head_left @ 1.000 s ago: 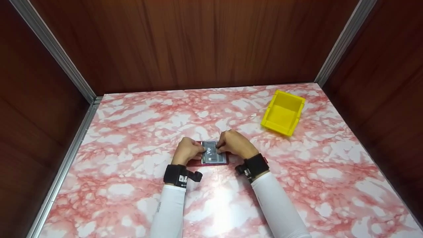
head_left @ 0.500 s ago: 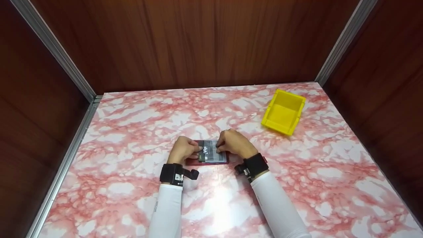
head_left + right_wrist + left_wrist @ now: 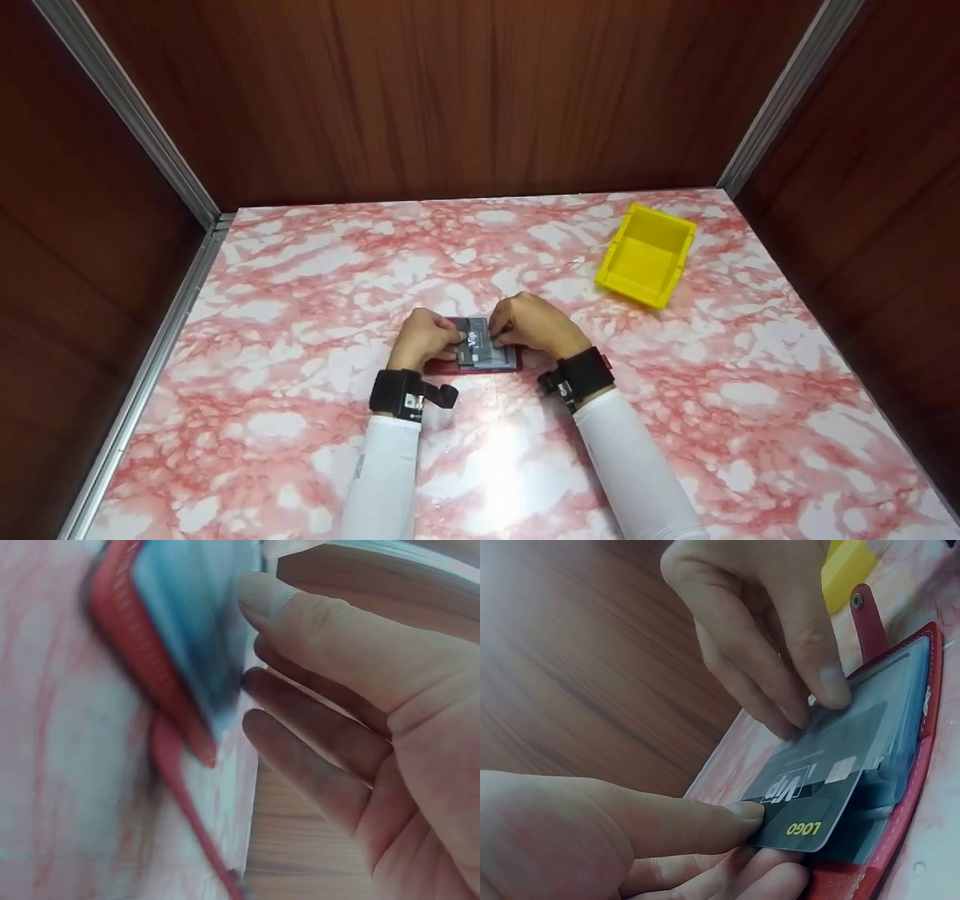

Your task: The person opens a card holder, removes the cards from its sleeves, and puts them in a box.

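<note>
The card [image 3: 810,811] looks smooth plastic, the sleeve [image 3: 877,701] glossy, the wallet [image 3: 834,882] leathery.

A yellow bin [image 3: 630,289] stands on the counter [image 3: 262,337], beyond the right grip [image 3: 536,326] and to its right, turned at a slant. The counter has a red and white marbled pattern and spreads around the grip on every side. Far beyond the grip rises a brown wood-grain back wall [image 3: 465,105]. A similar left wall [image 3: 82,187] and right wall [image 3: 885,150] stand well apart from it, with grey metal strips [image 3: 130,105] in the corners.
</note>
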`<state>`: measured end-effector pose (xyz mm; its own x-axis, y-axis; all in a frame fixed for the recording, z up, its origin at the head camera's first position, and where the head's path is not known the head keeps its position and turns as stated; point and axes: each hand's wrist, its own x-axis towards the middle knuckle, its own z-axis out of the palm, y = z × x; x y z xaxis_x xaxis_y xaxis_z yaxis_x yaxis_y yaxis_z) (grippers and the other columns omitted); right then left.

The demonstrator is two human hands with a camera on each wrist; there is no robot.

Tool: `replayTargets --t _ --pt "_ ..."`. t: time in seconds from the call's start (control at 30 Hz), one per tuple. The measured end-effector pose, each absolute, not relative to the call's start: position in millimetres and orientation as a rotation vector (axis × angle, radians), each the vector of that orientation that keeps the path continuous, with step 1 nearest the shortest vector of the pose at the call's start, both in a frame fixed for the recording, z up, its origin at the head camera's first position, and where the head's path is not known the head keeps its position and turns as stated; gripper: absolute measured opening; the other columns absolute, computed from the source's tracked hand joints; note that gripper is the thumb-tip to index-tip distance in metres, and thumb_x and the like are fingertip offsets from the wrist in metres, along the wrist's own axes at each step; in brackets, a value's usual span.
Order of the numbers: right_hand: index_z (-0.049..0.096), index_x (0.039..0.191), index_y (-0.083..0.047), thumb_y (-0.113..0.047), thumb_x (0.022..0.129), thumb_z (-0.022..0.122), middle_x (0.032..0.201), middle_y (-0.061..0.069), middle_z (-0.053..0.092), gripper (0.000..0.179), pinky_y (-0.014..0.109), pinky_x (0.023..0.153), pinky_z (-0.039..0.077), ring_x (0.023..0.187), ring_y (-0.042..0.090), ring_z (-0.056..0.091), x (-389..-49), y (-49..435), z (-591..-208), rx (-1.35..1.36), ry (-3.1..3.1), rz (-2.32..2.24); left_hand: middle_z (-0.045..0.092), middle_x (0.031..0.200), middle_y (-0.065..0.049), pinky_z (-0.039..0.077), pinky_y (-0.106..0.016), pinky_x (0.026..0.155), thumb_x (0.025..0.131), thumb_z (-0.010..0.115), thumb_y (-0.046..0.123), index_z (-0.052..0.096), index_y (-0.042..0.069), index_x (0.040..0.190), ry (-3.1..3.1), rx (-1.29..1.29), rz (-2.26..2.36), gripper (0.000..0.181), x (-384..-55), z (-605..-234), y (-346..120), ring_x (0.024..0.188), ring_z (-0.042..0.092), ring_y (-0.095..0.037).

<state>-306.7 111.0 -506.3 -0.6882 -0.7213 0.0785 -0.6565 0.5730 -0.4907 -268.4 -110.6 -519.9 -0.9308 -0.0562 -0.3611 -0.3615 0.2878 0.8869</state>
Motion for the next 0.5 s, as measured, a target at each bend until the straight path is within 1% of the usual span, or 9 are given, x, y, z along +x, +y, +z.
replayTargets --t 0.1,0.33,0.43,0.5 --pt "0.088 0.103 -0.010 -0.011 0.088 0.090 0.108 0.007 0.085 0.015 0.042 0.099 0.066 0.106 0.023 0.081 -307 111 -509 -1.179 2.688 -0.730 0.073 0.099 -0.016 0.065 -0.023 0.057 0.092 0.080 -0.002 0.072 -0.008 0.106 2.298 -0.385 1.694 0.017 -268 -519 -110 0.057 0.069 -0.012" --pt "0.088 0.105 -0.011 -0.013 0.089 0.089 0.109 0.006 0.086 0.016 0.040 0.098 0.067 0.106 0.022 0.082 -307 108 -511 -1.216 2.705 -0.714 0.074 0.112 -0.026 0.066 -0.023 0.059 0.094 0.078 -0.004 0.073 -0.011 0.110 2.273 -0.381 1.712 0.018 -269 -520 -114 0.058 0.070 -0.012" --pt "0.088 0.105 -0.012 -0.014 0.090 0.089 0.110 0.006 0.086 0.016 0.040 0.098 0.067 0.106 0.022 0.082 -306 107 -511 -1.227 2.708 -0.713 0.074 0.112 -0.026 0.066 -0.022 0.059 0.095 0.078 -0.004 0.073 -0.011 0.111 2.265 -0.377 1.706 0.019 -270 -520 -118 0.060 0.070 -0.012" --pt "0.088 0.105 -0.012 -0.014 0.090 0.089 0.109 0.005 0.086 0.016 0.040 0.097 0.067 0.106 0.021 0.081 -306 107 -510 -1.232 2.711 -0.710 0.073 0.110 -0.023 0.066 -0.022 0.060 0.095 0.077 -0.003 0.072 -0.011 0.112 2.265 -0.378 1.699 0.019 -270 -520 -120 0.061 0.070 -0.012"
